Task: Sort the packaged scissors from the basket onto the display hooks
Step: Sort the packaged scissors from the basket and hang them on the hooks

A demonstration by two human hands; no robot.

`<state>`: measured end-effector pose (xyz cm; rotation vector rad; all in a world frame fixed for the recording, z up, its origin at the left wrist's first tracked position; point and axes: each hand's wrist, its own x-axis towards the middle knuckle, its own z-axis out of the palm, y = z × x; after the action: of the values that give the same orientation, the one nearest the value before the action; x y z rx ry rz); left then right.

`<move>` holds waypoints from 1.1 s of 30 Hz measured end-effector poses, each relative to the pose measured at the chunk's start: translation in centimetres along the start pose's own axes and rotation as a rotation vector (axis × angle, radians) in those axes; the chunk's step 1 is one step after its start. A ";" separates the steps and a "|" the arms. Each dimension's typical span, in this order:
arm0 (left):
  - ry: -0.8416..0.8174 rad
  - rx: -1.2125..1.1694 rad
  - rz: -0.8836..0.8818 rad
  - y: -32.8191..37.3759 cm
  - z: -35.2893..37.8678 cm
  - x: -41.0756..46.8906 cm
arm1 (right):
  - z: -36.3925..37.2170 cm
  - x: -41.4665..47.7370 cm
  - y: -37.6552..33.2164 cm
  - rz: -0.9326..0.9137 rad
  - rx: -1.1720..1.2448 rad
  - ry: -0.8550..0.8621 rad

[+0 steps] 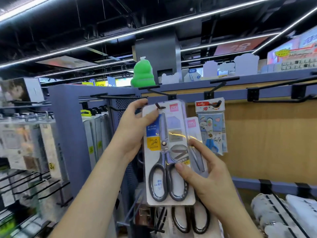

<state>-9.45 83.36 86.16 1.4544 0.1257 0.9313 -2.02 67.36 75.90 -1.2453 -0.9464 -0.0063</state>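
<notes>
The left hand (132, 127) grips the upper left corner of the scissors pack (164, 145), thumb on the front and most fingers hidden behind the card. The pack's hang hole meets a black hook (158, 106); whether it is threaded on is unclear. The right hand (205, 176) clamps the lower right edge, thumb on the handles. Behind its fingers a second pack (194, 127) is mostly covered. Below the grip, more scissors (185, 220) are cut off, and their container is unclear.
</notes>
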 end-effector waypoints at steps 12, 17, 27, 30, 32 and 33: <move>0.078 0.321 0.169 -7.7 -1.1 -1.3 | -3.1 0.9 1.0 -0.142 -0.286 0.307; 0.064 0.444 0.196 -10.5 0.3 3.5 | -4.6 1.2 1.9 -0.107 -0.235 0.341; 0.105 0.689 0.256 -12.7 0.3 5.5 | -5.3 1.1 2.0 0.053 0.120 0.249; 0.220 0.727 0.291 -10.4 1.0 3.1 | -5.3 1.0 2.0 0.096 0.136 0.222; 0.076 0.390 0.222 -8.3 2.1 0.7 | -5.5 1.0 2.1 0.102 0.101 0.180; -0.040 0.221 0.153 -7.2 2.9 -0.4 | -5.5 1.0 2.2 0.097 0.090 0.153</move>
<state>-4.71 81.97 80.20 1.7050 0.0905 1.0370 2.96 64.25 74.72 -1.1889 -0.7455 0.0167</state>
